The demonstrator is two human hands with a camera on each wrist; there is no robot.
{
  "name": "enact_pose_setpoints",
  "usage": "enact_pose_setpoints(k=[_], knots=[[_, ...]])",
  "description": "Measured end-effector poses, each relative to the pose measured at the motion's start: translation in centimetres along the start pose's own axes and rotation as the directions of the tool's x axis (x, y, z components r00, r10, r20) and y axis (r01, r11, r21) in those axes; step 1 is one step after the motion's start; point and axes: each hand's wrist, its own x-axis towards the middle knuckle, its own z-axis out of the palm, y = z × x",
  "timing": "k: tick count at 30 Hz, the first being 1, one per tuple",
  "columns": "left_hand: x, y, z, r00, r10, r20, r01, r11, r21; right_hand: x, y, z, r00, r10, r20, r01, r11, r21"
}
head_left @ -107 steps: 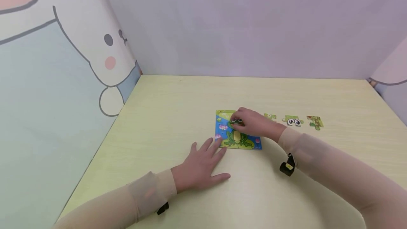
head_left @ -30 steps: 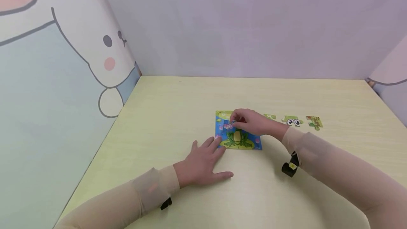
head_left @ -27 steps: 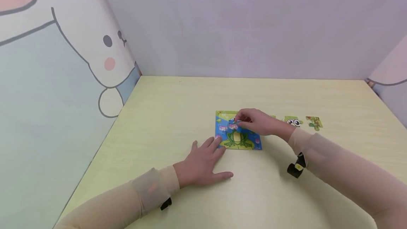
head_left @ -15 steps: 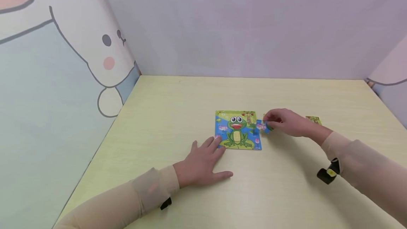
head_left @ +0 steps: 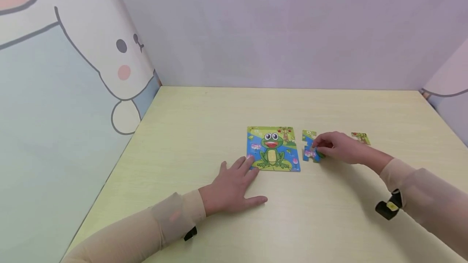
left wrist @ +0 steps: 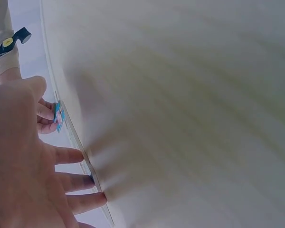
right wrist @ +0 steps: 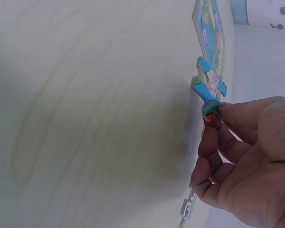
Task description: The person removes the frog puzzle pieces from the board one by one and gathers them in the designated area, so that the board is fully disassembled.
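Note:
A blue puzzle piece (head_left: 310, 154) with a pink flower is pinched between the thumb and fingers of my right hand (head_left: 338, 147). In the right wrist view a green and red knob of this piece (right wrist: 211, 90) sits at the fingertips. It lies close below a green and blue puzzle piece (head_left: 308, 135), partly covered by the fingers. My left hand (head_left: 232, 188) is spread with straight fingers, their tips on the lower left corner of the square frog puzzle board (head_left: 272, 149). The right wrist view shows a piece with an eye (right wrist: 186, 209) beyond the right hand.
Another puzzle piece with a tree print (head_left: 361, 137) lies farther right, partly hidden by the right arm. All of it rests on a pale wooden table (head_left: 204, 133). A lilac cloth wall (head_left: 274, 31) stands along the back edge, and a cartoon-printed wall (head_left: 73, 92) at left.
My right hand has carried the flower piece from above the board rightward, then slightly down beside the green and blue piece. The frog's face on the board is uncovered. My left hand stays put.

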Motion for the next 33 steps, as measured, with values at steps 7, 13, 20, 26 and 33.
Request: enact_pose_setpoints(k=[7, 13, 20, 26, 33], knots=[[0.0, 0.0, 0.0, 1.0, -0.002, -0.003, 0.002, 1.0, 0.003, 0.0, -0.2, 0.2, 1.0, 0.003, -0.024, -0.004, 1.0, -0.025], [0.0, 0.1, 0.2, 1.0, 0.003, -0.024, -0.002, 1.0, 0.019, 0.0, -0.5, 0.0, 0.998, 0.015, -0.067, -0.019, 0.998, -0.055], [0.1, 0.1, 0.3, 0.999, 0.005, -0.038, -0.004, 0.999, 0.035, 1.1, -2.6, 0.6, 0.997, -0.003, -0.084, -0.001, 0.999, -0.05], [0.0, 0.0, 0.3, 0.999, 0.0, -0.037, 0.001, 0.999, 0.035, 3.1, -5.1, 2.1, 0.996, -0.024, -0.091, 0.019, 0.998, -0.053], [0.1, 0.1, 0.2, 0.999, 0.014, -0.045, -0.012, 0.998, 0.056, 5.2, -6.9, 3.8, 0.994, -0.049, -0.094, 0.036, 0.99, -0.134]])
